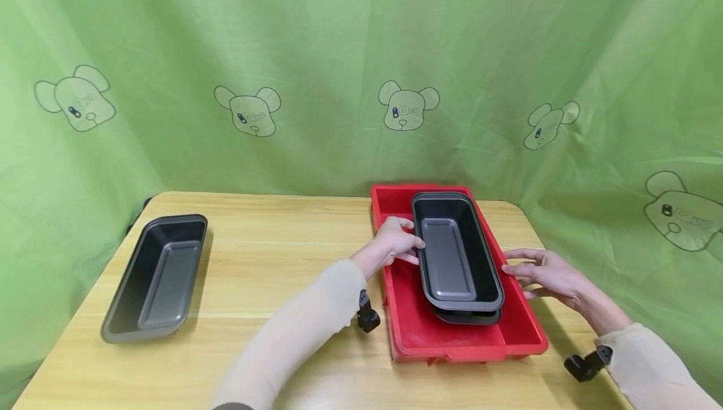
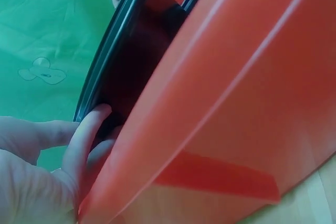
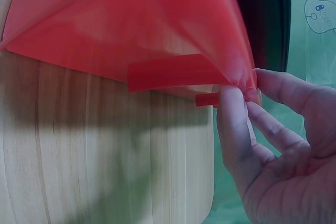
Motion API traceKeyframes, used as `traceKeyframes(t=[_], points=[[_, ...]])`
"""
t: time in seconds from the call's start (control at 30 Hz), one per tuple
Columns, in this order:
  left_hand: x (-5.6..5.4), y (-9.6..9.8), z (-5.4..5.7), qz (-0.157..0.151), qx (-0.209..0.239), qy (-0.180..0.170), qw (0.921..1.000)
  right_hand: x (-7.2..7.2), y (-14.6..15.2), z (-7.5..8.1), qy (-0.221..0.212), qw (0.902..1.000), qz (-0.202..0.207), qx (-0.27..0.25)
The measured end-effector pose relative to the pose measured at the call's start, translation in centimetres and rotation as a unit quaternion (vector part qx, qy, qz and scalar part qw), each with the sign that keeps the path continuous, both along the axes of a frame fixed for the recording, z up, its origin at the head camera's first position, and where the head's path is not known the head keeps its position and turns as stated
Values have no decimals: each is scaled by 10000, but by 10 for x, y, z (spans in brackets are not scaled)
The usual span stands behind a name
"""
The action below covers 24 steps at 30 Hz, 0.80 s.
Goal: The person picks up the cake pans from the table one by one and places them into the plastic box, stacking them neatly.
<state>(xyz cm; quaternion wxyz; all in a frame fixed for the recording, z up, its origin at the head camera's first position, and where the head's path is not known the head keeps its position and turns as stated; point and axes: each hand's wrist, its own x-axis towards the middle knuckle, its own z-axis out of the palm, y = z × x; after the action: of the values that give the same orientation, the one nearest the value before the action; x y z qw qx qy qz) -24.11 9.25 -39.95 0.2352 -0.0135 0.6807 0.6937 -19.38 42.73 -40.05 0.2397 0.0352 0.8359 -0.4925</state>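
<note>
A dark loaf pan lies over a second loaf pan in a red tray; only the lower pan's near end shows in the head view. My left hand pinches the upper pan's left rim, thumb on top and fingers beneath. In the left wrist view, that hand reaches past the tray wall to the rim of the pan. At the tray's right side, my right hand grips the rim between thumb and fingers, as its wrist view shows.
Another dark loaf pan sits upright on the left part of the wooden table. A green curtain with bear-head outlines hangs behind the table and along its sides.
</note>
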Motion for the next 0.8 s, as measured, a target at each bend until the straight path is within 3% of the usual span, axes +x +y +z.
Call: traceKeyframes(t=[0.8], points=[[9, 28, -2, 352, -658, -36, 9972, -1, 0, 0, -42, 10000, -30, 32]])
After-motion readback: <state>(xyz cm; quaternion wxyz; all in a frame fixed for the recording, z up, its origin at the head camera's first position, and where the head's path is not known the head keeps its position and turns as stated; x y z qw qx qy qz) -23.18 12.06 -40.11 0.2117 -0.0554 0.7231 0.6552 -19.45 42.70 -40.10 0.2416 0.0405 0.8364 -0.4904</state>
